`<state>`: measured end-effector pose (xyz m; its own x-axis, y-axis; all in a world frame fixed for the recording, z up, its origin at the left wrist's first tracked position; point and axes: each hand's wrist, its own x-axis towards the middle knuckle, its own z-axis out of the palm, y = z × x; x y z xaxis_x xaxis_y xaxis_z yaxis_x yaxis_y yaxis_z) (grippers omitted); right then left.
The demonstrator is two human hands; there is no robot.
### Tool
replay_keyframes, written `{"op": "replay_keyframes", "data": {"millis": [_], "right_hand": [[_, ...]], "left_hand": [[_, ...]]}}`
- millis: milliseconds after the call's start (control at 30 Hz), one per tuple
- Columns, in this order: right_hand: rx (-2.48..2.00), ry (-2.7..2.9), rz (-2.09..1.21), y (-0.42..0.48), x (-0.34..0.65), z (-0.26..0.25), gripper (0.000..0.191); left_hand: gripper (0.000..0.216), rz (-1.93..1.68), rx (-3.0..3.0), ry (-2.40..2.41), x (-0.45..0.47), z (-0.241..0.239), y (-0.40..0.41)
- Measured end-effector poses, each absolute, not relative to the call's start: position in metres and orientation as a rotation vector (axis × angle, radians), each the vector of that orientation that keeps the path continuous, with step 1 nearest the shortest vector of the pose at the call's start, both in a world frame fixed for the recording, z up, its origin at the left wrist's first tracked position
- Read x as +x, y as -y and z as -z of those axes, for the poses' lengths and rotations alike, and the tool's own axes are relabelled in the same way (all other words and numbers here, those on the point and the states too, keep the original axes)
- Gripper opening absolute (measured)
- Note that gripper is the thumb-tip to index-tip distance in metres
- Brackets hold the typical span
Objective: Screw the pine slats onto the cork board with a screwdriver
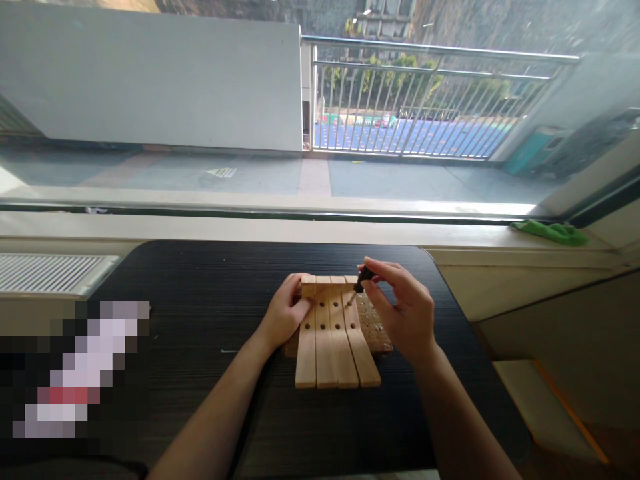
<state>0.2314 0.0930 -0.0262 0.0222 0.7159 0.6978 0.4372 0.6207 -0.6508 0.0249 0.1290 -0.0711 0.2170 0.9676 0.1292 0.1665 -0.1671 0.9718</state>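
A small slatted wooden piece [331, 357] with two rows of holes lies on the dark table, its slats fanning toward me. My left hand [290, 307] is closed on its left far edge, the thumb lying over the slat. In my right hand [403, 303] a screwdriver with a short black handle [364, 277] is pinched between thumb and fingers. The screwdriver's tip meets a hole near the top of the rightmost slat. Under the slats a brown block dotted with small holes [373, 317] shows on the right side.
The black table [200, 387] reaches the window sill [240, 230]. A green cloth [550, 233] lies on the sill at right. A white radiator [55, 273] stands left, above a pixelated patch [95, 360]. Beyond the glass is a metal railing [410, 100].
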Motion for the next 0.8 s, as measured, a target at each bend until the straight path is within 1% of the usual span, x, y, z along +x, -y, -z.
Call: {"op": "replay_keyframes", "data": {"millis": [400,533,667,800], "right_hand": [[-0.954,1.631,-0.238,-0.091,0.228,0.021,0.036],[-0.948,1.666,-0.202,-0.091,0.227,0.015,0.036],[-0.97,1.808,-0.123,-0.092,0.234,0.0,0.033],[-0.989,2.064,-0.106,-0.091,0.247,-0.025,0.029]], "left_hand": [[0.021,-1.065,1.534,-1.096,0.026,0.073,-0.129],[0.023,-1.057,1.526,-1.104,0.026,0.073,-0.129],[0.021,-1.056,1.507,-1.086,0.025,0.075,-0.13],[0.015,-1.061,1.534,-1.068,0.026,0.077,-0.131]]}}
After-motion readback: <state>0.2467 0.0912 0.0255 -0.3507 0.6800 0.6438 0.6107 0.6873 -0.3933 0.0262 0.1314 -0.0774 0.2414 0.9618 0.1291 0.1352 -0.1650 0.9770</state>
